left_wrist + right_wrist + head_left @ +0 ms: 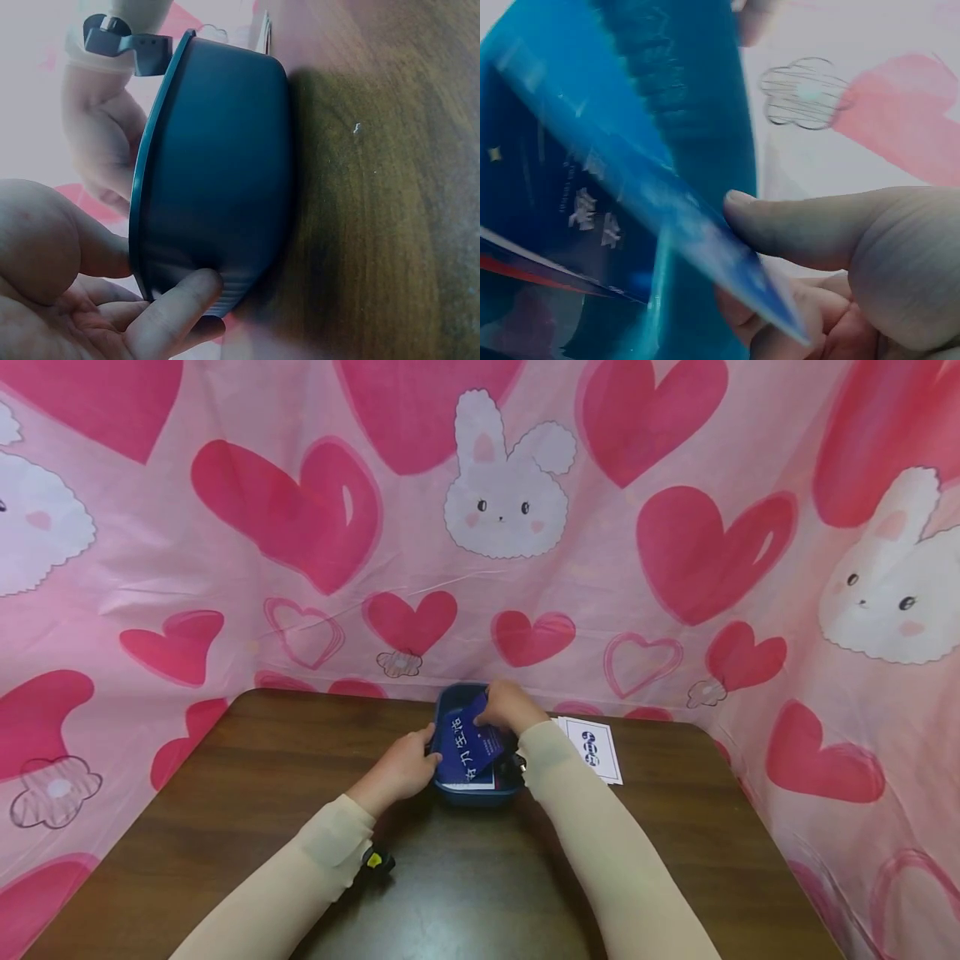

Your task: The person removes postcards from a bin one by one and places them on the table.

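Dark wooden surface (pixel 225 827) carries a dark blue plastic tub (pixel 476 793); the left hand (pixel 401 768) grips its side, while the right hand (pixel 508 706) pinches a glossy blue card with white characters (pixel 468 750).

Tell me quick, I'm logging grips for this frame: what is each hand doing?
Left hand: fingers curled on the side of the blue tray, steadying it.
Right hand: pinches a blue card over the tray.
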Motion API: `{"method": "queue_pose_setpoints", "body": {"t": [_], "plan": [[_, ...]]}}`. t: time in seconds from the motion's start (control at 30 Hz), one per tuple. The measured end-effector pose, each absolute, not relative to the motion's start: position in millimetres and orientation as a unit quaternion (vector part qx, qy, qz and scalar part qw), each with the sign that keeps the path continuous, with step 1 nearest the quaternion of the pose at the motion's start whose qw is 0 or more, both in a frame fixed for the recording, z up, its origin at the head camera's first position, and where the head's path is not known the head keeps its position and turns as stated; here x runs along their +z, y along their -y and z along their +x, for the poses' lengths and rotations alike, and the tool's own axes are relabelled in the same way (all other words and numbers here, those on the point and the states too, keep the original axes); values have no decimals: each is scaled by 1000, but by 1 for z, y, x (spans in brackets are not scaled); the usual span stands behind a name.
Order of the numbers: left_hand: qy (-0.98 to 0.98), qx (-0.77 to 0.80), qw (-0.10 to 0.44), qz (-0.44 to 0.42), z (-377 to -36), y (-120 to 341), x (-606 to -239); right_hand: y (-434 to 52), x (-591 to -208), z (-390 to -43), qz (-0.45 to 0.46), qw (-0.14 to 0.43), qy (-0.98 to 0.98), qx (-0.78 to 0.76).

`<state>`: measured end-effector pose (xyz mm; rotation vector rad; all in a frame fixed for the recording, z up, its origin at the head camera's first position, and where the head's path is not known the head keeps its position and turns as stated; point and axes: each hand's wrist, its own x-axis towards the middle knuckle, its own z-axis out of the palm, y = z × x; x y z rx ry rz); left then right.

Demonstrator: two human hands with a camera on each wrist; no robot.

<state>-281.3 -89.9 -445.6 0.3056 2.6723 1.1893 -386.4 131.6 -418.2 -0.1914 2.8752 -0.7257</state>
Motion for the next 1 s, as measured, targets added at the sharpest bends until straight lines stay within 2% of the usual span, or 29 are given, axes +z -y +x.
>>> {"method": "queue_pose_setpoints", "body": {"t": [0.07,0.33,0.57,1.0], "plan": [[-905,401,96,106,-282,89,-446,-132,-404,-375,-64,81,-961,-257],[-907,398,98,100,-283,88,-447,-160,-393,-369,-45,100,-919,-378],[-907,400,102,87,-282,88,-446,-190,-396,-366,-40,79,-876,-474],[-902,409,107,83,-280,89,-446,-250,-398,-360,25,54,-851,-521]]}}
